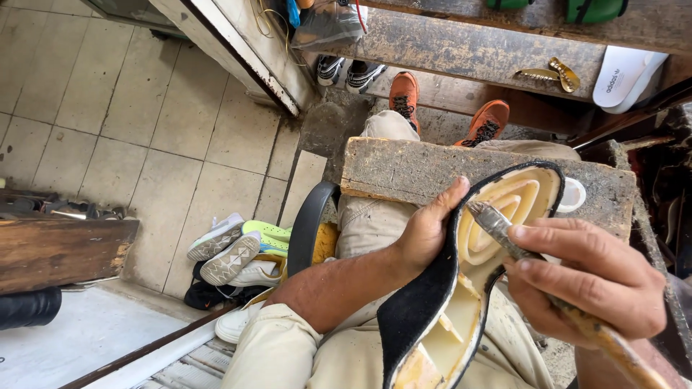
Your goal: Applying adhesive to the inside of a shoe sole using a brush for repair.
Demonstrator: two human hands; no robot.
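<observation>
Left hand (425,230) gripping shoe sole (461,288), right hand (587,277) fingers pinching brush (504,234)

Shoe sole's (461,288) lower end cut off

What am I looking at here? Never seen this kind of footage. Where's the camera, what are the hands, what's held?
There is no machine: one camera sits on a person's head and looks down at their own two bare hands and lap. The left hand holds a shoe sole, pale yellow inside with a black edge, propped on the thighs. The right hand has its grip on a brush, the bristle tip resting on the sole's inner surface. A rough wooden block lies across the knees, behind the sole. Below are the person's orange shoes on the floor. At left, a pile of sneakers lies on the tiled floor. A white insole sits on the wooden shelf at top.
</observation>
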